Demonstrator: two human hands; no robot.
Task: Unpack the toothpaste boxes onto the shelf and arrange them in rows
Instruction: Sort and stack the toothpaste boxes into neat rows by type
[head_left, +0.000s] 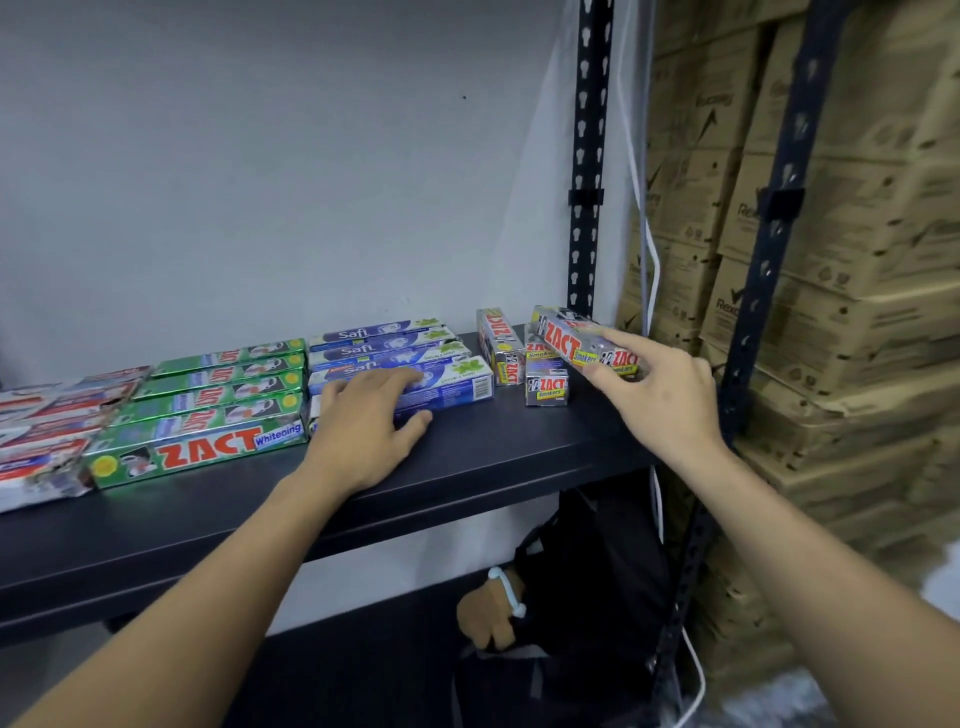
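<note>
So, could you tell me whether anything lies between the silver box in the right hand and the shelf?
Yes. The held box in the right hand crosses over another silver Smokers box lying on the shelf.

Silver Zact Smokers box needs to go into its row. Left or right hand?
Right. The right hand pinches the silver Smokers box above the other silver boxes; the left hand rests flat on the Safi boxes, further off.
</note>
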